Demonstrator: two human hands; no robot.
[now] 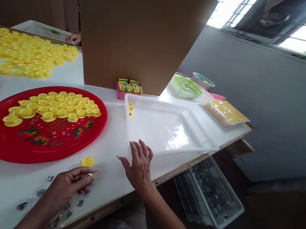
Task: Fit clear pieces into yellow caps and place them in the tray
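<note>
White tabletop, lower center of the frame: the left hand pinches narrowly, contents unclear, beside a round yellow plastic piece likely placed for easy reach; the right hand, spread, seemingly empty, is beside a shallow white plastic tray.

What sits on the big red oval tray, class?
On the red oval tray, yellow hat-shaped pieces crowd the far side; floral print shows nearer. The surface beneath the pieces is covered.

Counting two red trays, one big white tray, one stray yellow piece up front, dozens more behind, one pink box, one lime-green tub.
</note>
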